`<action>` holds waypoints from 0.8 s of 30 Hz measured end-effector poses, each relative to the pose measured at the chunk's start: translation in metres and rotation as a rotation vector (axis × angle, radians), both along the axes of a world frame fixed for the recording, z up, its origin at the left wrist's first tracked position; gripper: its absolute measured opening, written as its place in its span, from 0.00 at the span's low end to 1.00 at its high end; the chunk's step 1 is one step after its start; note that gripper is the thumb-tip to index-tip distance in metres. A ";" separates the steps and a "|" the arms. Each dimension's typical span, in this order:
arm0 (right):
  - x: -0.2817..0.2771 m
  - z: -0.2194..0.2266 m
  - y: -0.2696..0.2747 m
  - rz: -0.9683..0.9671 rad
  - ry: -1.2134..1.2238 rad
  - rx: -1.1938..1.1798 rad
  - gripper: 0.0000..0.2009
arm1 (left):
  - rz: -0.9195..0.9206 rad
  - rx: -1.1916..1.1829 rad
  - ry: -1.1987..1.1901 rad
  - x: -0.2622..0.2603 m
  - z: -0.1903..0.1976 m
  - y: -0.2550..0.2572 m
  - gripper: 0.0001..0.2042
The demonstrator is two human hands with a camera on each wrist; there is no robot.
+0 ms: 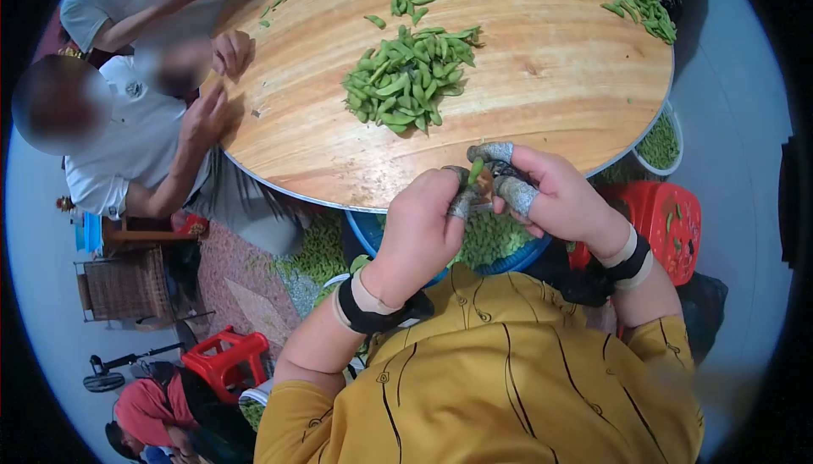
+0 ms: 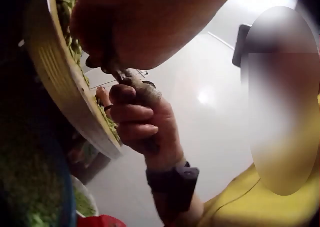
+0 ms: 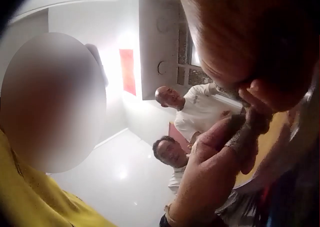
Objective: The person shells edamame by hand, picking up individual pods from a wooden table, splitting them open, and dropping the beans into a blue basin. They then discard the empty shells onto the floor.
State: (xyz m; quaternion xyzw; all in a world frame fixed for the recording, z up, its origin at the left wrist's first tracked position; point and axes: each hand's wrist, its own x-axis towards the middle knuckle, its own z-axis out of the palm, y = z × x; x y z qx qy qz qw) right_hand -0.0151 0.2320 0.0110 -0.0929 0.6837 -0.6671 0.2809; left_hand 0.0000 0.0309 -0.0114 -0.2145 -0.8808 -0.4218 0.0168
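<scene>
In the head view, an edamame pod (image 1: 477, 169) is between the two hands, just off the near edge of the table. My left hand (image 1: 423, 206) pinches it with thumb and forefinger, both wrapped in grey tape. From the other side, my right hand (image 1: 563, 191) closes its taped thumb and forefinger on the pod. Below the hands, a blue basin (image 1: 362, 231) holds shelled green beans (image 1: 491, 240). In the left wrist view, the right hand's fingers are curled, and the left hand hides the pod. The right wrist view shows both hands meeting at the fingertips.
A pile of edamame pods (image 1: 411, 79) lies on the round wooden table (image 1: 296, 142). More pods (image 1: 648, 11) lie at its far right edge. A red stool (image 1: 677, 231) and a white tub of beans (image 1: 660, 142) stand at right. Two people sit at left.
</scene>
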 end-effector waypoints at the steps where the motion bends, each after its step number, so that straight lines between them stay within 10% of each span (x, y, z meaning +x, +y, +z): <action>1: -0.001 -0.003 0.000 -0.006 -0.007 -0.001 0.20 | 0.014 -0.112 0.181 0.001 -0.001 0.000 0.13; 5: 0.001 -0.008 0.001 0.016 -0.218 -0.145 0.17 | -0.052 -0.123 0.206 0.001 0.005 -0.008 0.10; 7: 0.005 -0.002 0.001 0.002 -0.374 -0.241 0.16 | -0.164 0.623 -0.885 0.001 0.010 -0.019 0.08; 10: 0.011 0.002 -0.004 0.010 -0.479 -0.295 0.15 | -0.174 0.779 -1.025 0.002 0.009 -0.020 0.06; 15: 0.017 0.005 -0.015 -0.029 0.066 0.115 0.17 | -0.053 -0.069 -0.001 0.007 0.004 -0.009 0.11; 18: 0.017 0.006 -0.017 -0.064 0.017 0.098 0.17 | 0.029 -0.196 0.266 0.010 -0.003 -0.006 0.10; 24: 0.027 -0.017 -0.022 -0.133 -0.075 -0.076 0.18 | 0.064 0.234 -0.085 0.015 -0.006 -0.001 0.04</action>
